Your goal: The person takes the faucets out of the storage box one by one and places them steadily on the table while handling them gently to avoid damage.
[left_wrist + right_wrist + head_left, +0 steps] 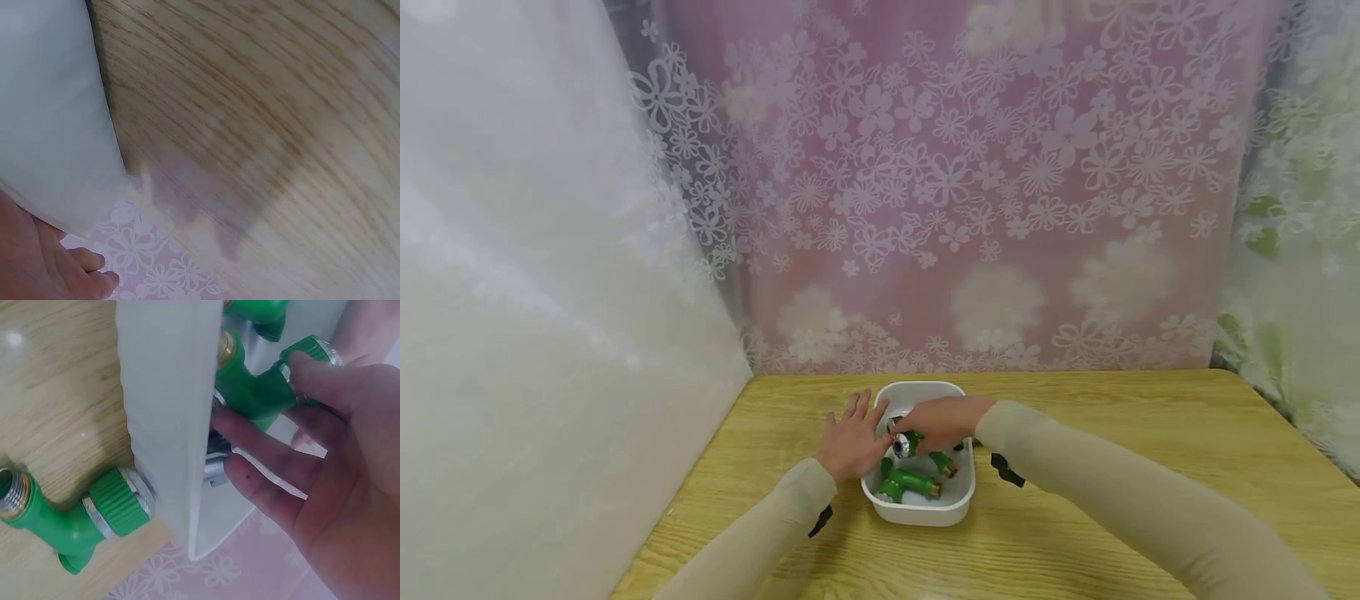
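Observation:
A white plastic basin [921, 515] holds several green Y-shaped hose valves with brass threaded ends and chrome collars. Inside it, my right hand [942, 421] grips one valve [250, 390], its thumb on the ribbed green collar in the right wrist view. Another valve [910, 482] lies in the near part of the basin. My left hand [852, 442] rests at the left rim, fingers extended. A grey metal piece [217, 464] shows behind the right fingers, partly hidden; its kind is unclear. The left wrist view catches only part of the left hand [56, 269] beside the basin wall.
Outside the basin's right wall, another green valve [69, 528] lies on the wood-grain table [1112, 500]. A pink flowered curtain [985, 208] hangs behind the table, with a white sheet [535, 292] at the left and a greenish curtain [1292, 250] at the right.

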